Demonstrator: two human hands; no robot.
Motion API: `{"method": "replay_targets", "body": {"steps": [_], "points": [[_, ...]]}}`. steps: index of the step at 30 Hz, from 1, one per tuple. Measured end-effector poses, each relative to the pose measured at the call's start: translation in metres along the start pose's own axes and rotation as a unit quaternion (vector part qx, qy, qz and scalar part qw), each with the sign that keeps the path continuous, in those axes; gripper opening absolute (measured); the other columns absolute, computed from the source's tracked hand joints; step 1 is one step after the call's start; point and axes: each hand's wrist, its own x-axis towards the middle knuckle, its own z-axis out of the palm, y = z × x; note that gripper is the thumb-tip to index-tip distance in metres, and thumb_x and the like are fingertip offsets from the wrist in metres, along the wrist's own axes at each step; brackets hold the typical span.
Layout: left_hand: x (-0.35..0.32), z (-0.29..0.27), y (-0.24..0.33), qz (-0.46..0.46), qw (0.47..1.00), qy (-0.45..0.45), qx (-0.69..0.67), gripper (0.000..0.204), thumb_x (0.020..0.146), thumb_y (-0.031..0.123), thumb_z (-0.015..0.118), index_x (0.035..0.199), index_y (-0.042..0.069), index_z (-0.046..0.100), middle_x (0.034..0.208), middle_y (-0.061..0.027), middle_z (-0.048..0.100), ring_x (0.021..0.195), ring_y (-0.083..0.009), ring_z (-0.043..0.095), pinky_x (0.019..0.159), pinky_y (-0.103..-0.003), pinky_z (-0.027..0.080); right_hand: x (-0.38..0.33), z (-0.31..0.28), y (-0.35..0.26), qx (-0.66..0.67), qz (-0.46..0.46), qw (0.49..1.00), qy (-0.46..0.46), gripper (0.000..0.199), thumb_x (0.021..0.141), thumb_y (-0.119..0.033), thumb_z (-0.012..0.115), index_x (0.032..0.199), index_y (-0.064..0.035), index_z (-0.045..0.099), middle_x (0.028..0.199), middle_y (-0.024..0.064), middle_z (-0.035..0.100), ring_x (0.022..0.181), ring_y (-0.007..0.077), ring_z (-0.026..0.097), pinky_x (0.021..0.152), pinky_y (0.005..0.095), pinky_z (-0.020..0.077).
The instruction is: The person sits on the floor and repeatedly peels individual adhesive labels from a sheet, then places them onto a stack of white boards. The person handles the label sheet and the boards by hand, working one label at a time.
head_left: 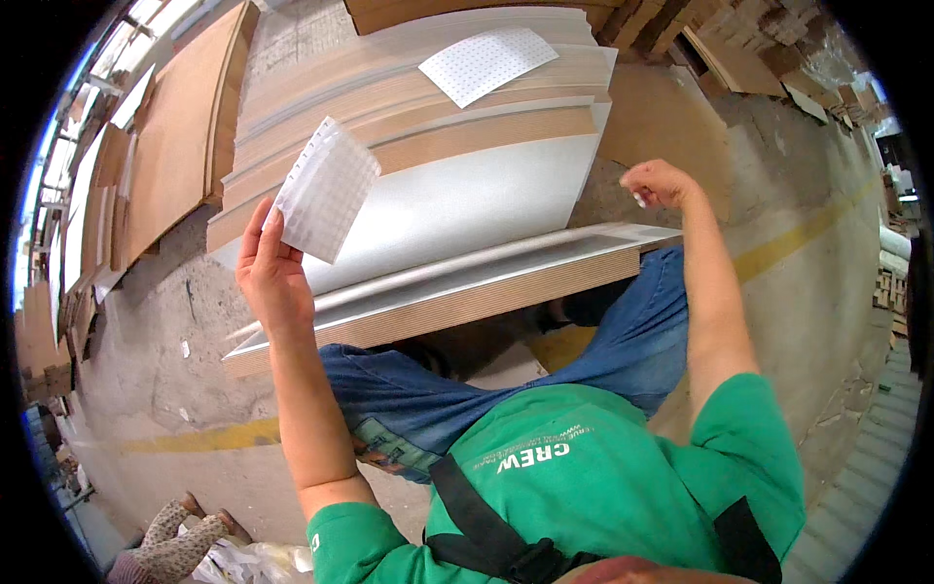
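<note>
My left hand [277,277] pinches a translucent sheet of small stickers [329,190] by its lower left edge, raised over the panels. To the right, my right hand [657,185] is held up with its fingers curled together. A small whitish bit shows at its fingertips, too small to make out. In front of me stand several white-faced panels [457,200] with brown ribbed edges, leaning in a row. The nearest panel [486,292] stands tilted by my knees, apart from the others at its top. On top of the row lies a white sheet with rows of small dots [486,63].
Large brown boards [185,127] lean at the left. A flat brown cardboard sheet [671,127] lies on the floor at the far right, with more cardboard behind. A yellow line [214,436] crosses the concrete floor. At lower left, another person's patterned legs [185,530] show beside plastic wrap.
</note>
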Motion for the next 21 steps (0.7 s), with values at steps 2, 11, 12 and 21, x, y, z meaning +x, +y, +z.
{"method": "replay_targets", "body": {"steps": [2,11,12,21], "points": [[-0.002,0.007,-0.001,-0.01,1.0,-0.005,0.003,0.025,0.084,0.008,0.055,0.107,-0.002,0.055,0.096,-0.0122,0.061,0.085,-0.0161,0.06,0.075,-0.027,0.048,0.011,0.013,0.004,0.09,-0.125,0.986,0.062,0.02,0.07,-0.011,0.066,0.086,-0.0023,0.059,0.07,0.0032,0.055,0.056,0.0106,0.05,0.05,0.0248,0.0437],[0.004,0.002,-0.008,-0.024,0.999,0.008,0.024,0.025,0.084,0.008,0.055,0.107,-0.002,0.055,0.093,-0.0107,0.062,0.083,-0.0146,0.06,0.074,-0.026,0.048,0.081,0.107,0.009,0.264,-0.257,0.907,0.205,0.032,0.074,-0.003,0.062,0.101,0.0027,0.047,0.081,0.007,0.059,0.068,0.0126,0.056,0.06,0.0244,0.0476],[0.004,0.003,-0.008,-0.027,0.999,0.008,0.026,0.025,0.084,0.008,0.056,0.107,-0.002,0.056,0.093,-0.0106,0.062,0.083,-0.0146,0.06,0.074,-0.026,0.048,0.084,0.108,0.012,0.287,-0.271,0.893,0.215,0.031,0.074,-0.003,0.062,0.1,0.0025,0.047,0.081,0.0072,0.059,0.069,0.0128,0.056,0.061,0.0245,0.0477],[0.002,0.006,-0.011,-0.039,0.998,-0.008,0.049,0.027,0.083,0.01,0.057,0.107,-0.002,0.056,0.092,-0.0103,0.062,0.083,-0.015,0.06,0.075,-0.027,0.048,0.083,0.103,0.01,0.32,-0.277,0.876,0.23,0.033,0.072,0.0,0.064,0.098,0.002,0.044,0.083,0.0078,0.056,0.071,0.0142,0.056,0.062,0.0259,0.0485]]}}
